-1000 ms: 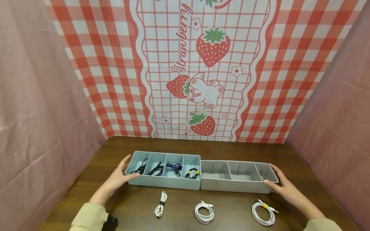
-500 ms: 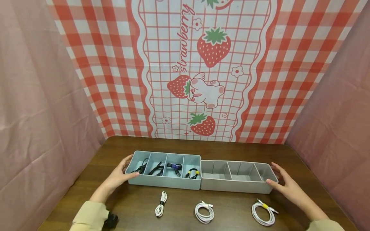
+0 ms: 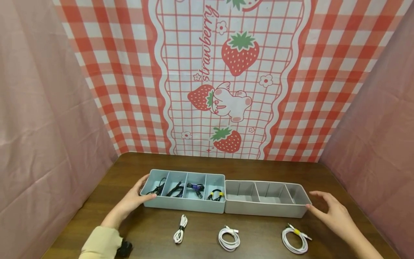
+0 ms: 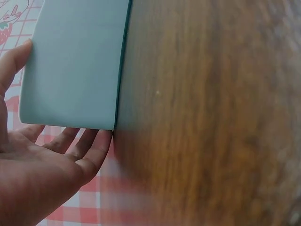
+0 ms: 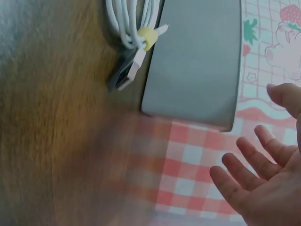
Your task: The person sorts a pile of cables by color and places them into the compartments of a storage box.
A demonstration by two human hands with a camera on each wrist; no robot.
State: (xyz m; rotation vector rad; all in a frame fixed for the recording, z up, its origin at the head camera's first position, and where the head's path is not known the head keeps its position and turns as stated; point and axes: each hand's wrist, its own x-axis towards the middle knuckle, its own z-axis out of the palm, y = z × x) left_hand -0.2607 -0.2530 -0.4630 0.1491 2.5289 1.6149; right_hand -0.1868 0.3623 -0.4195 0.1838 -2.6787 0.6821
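A light blue divided storage box stands at the left, with bundled black cables in its compartments. My left hand holds its left end, the thumb over the front rim and the fingers against the end wall; the left wrist view shows this grip on the blue end. A grey divided storage box adjoins it on the right, no cables visible inside. My right hand is just off the grey box's right end, fingers spread and relaxed; in the right wrist view a gap separates the fingers from the box.
In front of the boxes lie three white cables: one folded with a black tie, a coiled one, and one coiled with a yellow tie. A dark object sits by the left sleeve. A checked strawberry cloth hangs behind the table.
My right hand has let go of the grey box's right end and moved away to the right. The left hand stays on the blue box, and the boxes have hardly moved.
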